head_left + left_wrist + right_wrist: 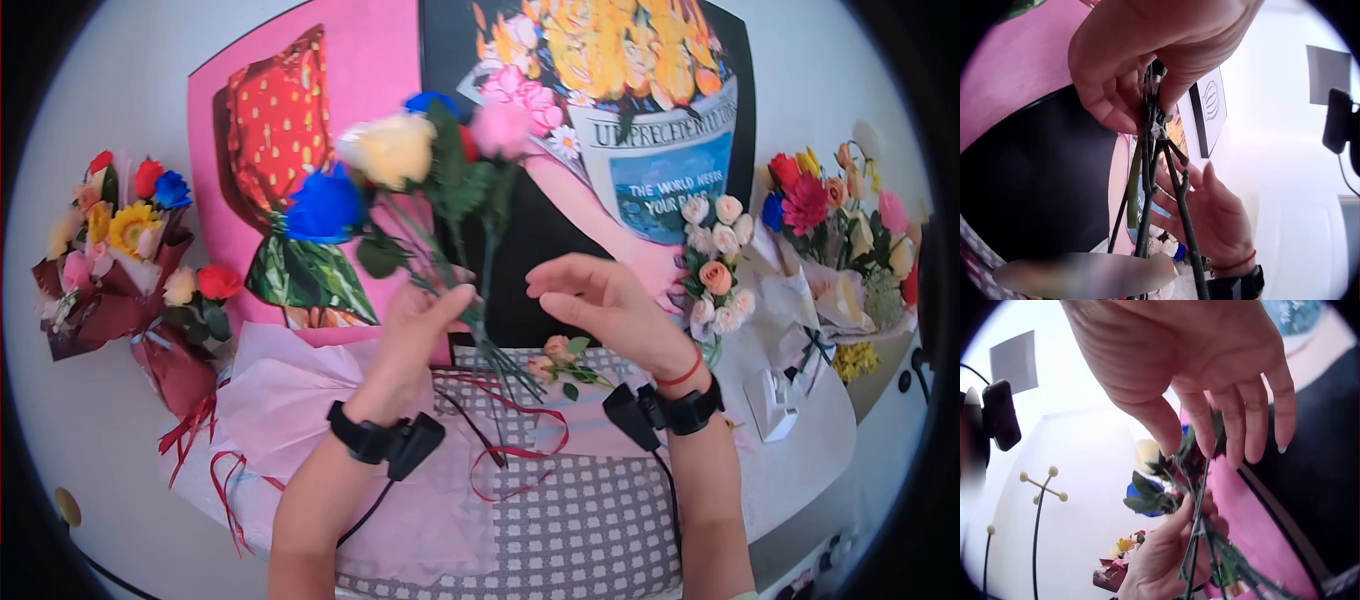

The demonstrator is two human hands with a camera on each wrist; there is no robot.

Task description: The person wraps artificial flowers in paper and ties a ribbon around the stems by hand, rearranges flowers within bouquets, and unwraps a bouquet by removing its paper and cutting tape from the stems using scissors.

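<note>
My left hand (425, 315) grips a bunch of roses by the stems, holding it upright over the table. The bunch has a cream rose (395, 152), a blue rose (322, 206), a pink rose (502, 130) and green leaves (462, 165). Below the fist the green stems (505, 368) fan out downward. In the left wrist view, a clear, shiny band (1158, 130) shows around the stems just under the fingertips. To the right of the stems is my right hand (610, 300), holding nothing, its fingers spread and slightly bent. A red string circles the right wrist.
Pale pink wrapping paper (285, 385) and red ribbon (565, 430) lie on the table, near a small peach rose sprig (557, 350). Wrapped bouquets stand left (135, 235) and right (845, 235), with pale roses (716, 275) and a white device (772, 405) at right. Pictures stand behind.
</note>
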